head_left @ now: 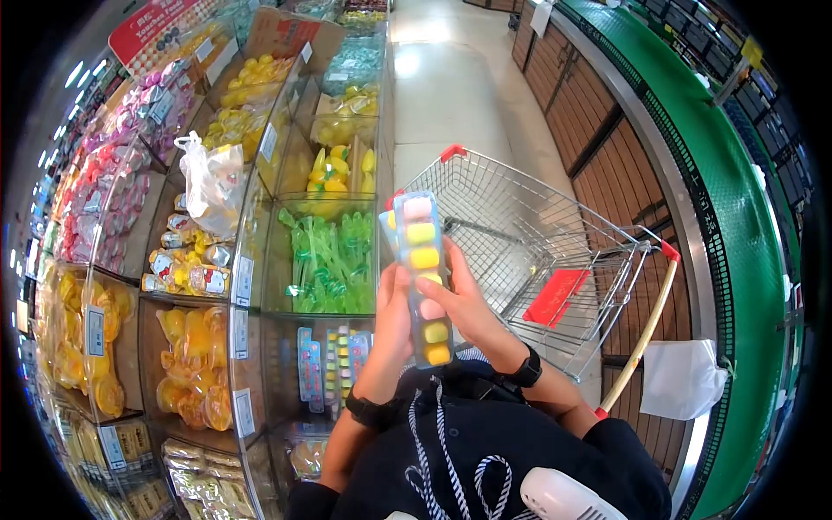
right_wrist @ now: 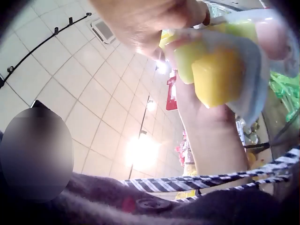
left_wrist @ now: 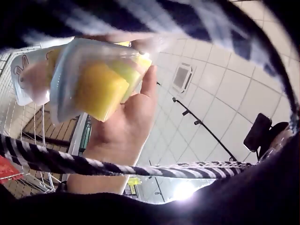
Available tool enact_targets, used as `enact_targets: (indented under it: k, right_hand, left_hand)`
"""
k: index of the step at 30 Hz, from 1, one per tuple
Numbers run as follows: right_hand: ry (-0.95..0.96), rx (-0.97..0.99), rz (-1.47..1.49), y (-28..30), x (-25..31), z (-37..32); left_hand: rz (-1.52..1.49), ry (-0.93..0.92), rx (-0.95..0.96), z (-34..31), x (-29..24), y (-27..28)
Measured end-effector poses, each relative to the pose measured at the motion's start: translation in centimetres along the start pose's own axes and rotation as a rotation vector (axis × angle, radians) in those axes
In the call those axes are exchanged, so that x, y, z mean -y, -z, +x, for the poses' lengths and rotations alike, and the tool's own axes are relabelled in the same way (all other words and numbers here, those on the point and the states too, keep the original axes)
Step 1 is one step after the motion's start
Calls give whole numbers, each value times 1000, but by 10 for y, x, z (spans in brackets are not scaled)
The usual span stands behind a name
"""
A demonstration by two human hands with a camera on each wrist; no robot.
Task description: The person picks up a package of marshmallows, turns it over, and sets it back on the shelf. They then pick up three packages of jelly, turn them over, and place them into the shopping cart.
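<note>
Drawstring (left_wrist: 70, 162) near; pinching blister pack (head_left: 425, 257) in fingers of left hand (head_left: 395, 314) and right hand (head_left: 464, 302); probably light, crushable; hold along sides.

The red sign (head_left: 159, 28) appears to read "Youchen Foods" in white.

Two black wristbands (head_left: 525, 368) go with a dark top (head_left: 555, 425) strung with striped black-and-white cords (left_wrist: 93, 166).
</note>
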State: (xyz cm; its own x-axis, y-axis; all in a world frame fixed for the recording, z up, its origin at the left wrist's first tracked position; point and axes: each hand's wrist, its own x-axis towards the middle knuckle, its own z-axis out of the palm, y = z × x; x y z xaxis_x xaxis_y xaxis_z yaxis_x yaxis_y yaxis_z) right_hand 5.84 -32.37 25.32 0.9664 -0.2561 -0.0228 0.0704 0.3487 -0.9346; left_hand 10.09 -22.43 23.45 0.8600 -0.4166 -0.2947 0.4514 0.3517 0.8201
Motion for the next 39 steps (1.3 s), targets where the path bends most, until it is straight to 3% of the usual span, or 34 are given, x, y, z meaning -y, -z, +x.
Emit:
enact_targets:
  k: [3,10,12,17,20,21,24,28,31,34,35,39]
  right_hand:
    - [0,-23,-122,3,-3,-1]
    - [5,3,195,7,1,-3]
    - [-70,-73,326,11,8,-5]
    - [-159,-31,542,35,-3,1]
    - [-334,-98,759,43,-5,-2]
    - [-357,-76,748,52,-10,-2]
    - [-381,-127,621,64,-10,-3]
    - [-202,-165,180,62,9,-6]
    - [-325,-201,106,79,6,4]
    - [-238,118,315,78,16,-3]
    - [-206,337,311,80,22,-3]
    - [-211,542,7,73,28,-5]
  left_hand:
    - [31,-20,3,-2,-2,-1]
    - [56,-102,35,-7,-5,0]
    - [13,-46,28,-7,-8,4]
    - [-68,195,9,-4,-28,9]
    - [-285,327,215,3,-24,25]
    - [-63,288,171,-5,-38,19]
    - [99,222,289,-6,-48,25]
    - [530,29,554,-6,-73,27]
    - [768,-4,697,-4,-87,25]
    - [1043,21,834,-1,-94,20]
    - [1138,81,873,-2,-99,14]
    - [1311,151,978,-2,-94,8]
